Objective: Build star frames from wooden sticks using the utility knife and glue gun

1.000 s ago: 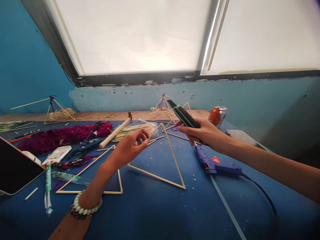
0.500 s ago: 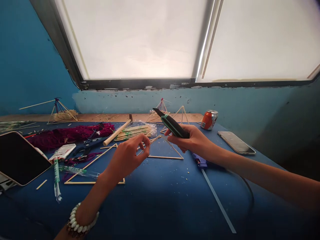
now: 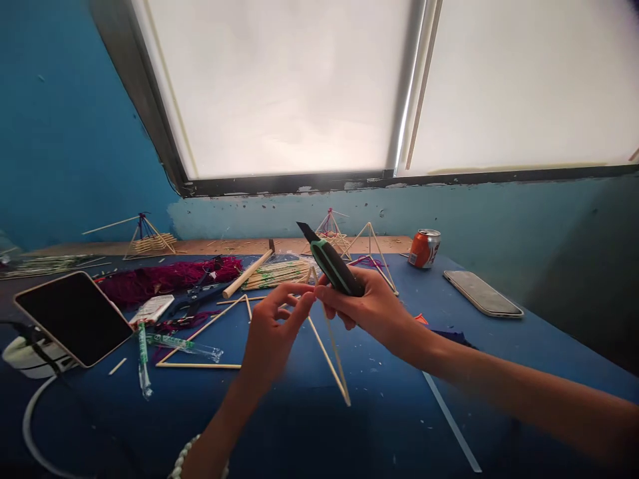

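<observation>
My right hand (image 3: 364, 296) is wrapped round a black and green utility knife (image 3: 333, 263), its dark blade pointing up and left. Thumb and forefinger of my left hand (image 3: 282, 316) pinch the upper part of a thin wooden stick triangle (image 3: 329, 359), whose lower corner hangs toward me. The fingertips of both hands meet near its top, so the exact contact is partly hidden. Left of my left hand, another stick triangle (image 3: 200, 366) lies on the blue table (image 3: 299, 432). Behind my right hand stands a stick pyramid frame (image 3: 369, 233).
A tablet (image 3: 74, 319), purple yarn (image 3: 170, 276), plastic wrappers (image 3: 144, 362) and a hammer (image 3: 249, 273) lie left. Bundled sticks (image 3: 277, 273) are behind my hands. At right are a can (image 3: 424, 249), a phone (image 3: 482, 293) and a glue stick (image 3: 452, 422).
The stick triangle between my hands has been lifted off the table and tilted. My hands have come together, with the knife still in my right hand. The view has shifted left and up.
</observation>
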A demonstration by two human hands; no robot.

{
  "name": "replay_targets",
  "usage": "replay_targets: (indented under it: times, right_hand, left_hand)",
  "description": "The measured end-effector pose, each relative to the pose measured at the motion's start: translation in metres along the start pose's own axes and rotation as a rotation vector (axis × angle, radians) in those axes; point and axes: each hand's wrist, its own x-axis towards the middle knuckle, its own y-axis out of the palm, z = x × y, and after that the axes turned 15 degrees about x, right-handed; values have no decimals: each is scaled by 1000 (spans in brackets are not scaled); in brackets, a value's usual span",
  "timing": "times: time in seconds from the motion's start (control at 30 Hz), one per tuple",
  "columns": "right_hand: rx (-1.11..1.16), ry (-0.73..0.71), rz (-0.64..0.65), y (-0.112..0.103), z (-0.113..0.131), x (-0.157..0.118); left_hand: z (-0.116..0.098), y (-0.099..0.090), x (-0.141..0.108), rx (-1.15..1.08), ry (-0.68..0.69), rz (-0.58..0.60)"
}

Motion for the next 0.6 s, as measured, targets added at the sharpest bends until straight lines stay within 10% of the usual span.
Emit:
replay_targets:
  times: [0.33,0.6]
  right_hand:
    - [44,34,26,-2,-8,-2]
    - [-287,-296,-190,-17,6,-3]
  left_hand:
    - [-1,-10,-4,-138,-8,60]
    - [-17,-6,-4,-223,-10,77]
